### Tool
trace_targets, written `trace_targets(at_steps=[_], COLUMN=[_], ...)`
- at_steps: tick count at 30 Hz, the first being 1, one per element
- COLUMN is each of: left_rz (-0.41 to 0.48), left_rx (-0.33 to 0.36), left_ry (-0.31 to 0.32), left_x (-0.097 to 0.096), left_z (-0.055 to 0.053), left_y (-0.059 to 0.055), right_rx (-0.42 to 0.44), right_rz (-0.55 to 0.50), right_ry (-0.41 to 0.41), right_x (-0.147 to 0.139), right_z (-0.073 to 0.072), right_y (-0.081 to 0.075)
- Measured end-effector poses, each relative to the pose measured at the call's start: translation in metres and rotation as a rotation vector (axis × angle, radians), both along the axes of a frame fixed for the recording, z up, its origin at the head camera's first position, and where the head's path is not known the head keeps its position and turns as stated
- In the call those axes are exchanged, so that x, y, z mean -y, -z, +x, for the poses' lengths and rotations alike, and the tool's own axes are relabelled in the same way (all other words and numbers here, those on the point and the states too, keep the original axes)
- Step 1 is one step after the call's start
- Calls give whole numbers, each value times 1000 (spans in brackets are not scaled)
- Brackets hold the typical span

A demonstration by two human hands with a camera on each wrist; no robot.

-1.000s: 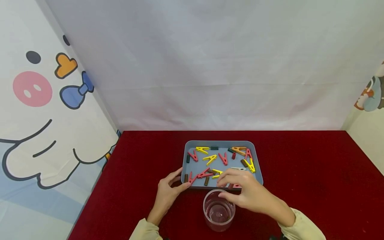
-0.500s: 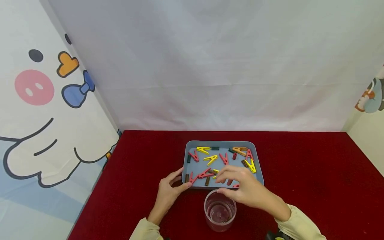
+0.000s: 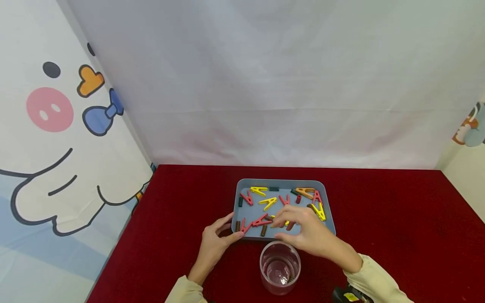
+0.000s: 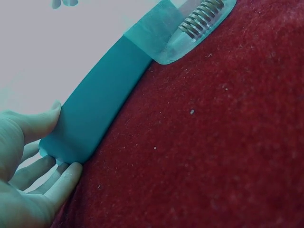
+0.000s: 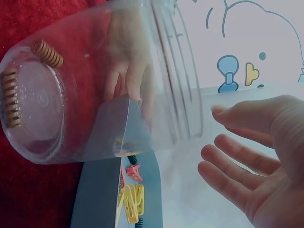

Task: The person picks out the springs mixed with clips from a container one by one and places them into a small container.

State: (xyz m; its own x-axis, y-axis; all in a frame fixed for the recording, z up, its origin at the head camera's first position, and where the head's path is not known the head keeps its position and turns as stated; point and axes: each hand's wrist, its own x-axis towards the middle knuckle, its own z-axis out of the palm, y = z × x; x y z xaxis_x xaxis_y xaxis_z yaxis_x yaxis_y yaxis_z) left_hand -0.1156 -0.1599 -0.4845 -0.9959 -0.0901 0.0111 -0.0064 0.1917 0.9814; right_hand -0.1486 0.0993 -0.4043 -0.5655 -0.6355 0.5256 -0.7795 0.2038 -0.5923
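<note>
A grey-blue tray (image 3: 251, 211) holds loose red, yellow and orange clothespin halves, among them a yellow one (image 3: 268, 203), and several small coil springs, such as a brown one (image 3: 264, 229). My left hand (image 3: 216, 243) grips the tray's near left corner, thumb on the near side and fingers on the left. Just in front of the tray stands a clear plastic cup (image 3: 265, 275). In the right wrist view, two brown springs (image 5: 47, 53) lie inside it. My right hand (image 3: 308, 233) hovers over the tray's near edge beside the cup's rim, fingers loosely bent, holding nothing visible. It hides part of the tray.
A dark red cloth (image 3: 379, 219) covers the table. Behind it hangs a white sheet (image 3: 288, 84), and a cartoon-printed sheet (image 3: 53, 168) stands at the left. A device with a yellow mark (image 3: 350, 297) sits at the right wrist.
My right hand has moved slightly left and forward over the tray, covering clothespin halves seen earlier near its front edge. The left hand keeps its hold. The head view has shifted slightly.
</note>
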Motion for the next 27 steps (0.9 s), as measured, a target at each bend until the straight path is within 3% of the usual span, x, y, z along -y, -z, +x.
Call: trace_targets(at_steps=[5, 11, 13, 20, 24, 27], left_rz=[8, -7, -6, 4, 21, 43], left_rx=[8, -22, -26, 17, 16, 23], left_ry=[4, -9, -6, 14, 12, 7], left_x=[-3, 1, 2, -6, -5, -3], left_z=[5, -3, -4, 8, 6, 1], left_y=[-14, 6, 8, -25, -20, -9], right_rx=[13, 48, 47, 71, 111, 129], right_rz=[1, -19, -24, -3, 11, 26], right_ry=[0, -6, -3, 23, 28, 33], right_x=[1, 1, 1, 0, -2, -2], right_z=[-5, -11, -12, -17, -21, -24], right_y=[4, 10, 11, 18, 24, 27])
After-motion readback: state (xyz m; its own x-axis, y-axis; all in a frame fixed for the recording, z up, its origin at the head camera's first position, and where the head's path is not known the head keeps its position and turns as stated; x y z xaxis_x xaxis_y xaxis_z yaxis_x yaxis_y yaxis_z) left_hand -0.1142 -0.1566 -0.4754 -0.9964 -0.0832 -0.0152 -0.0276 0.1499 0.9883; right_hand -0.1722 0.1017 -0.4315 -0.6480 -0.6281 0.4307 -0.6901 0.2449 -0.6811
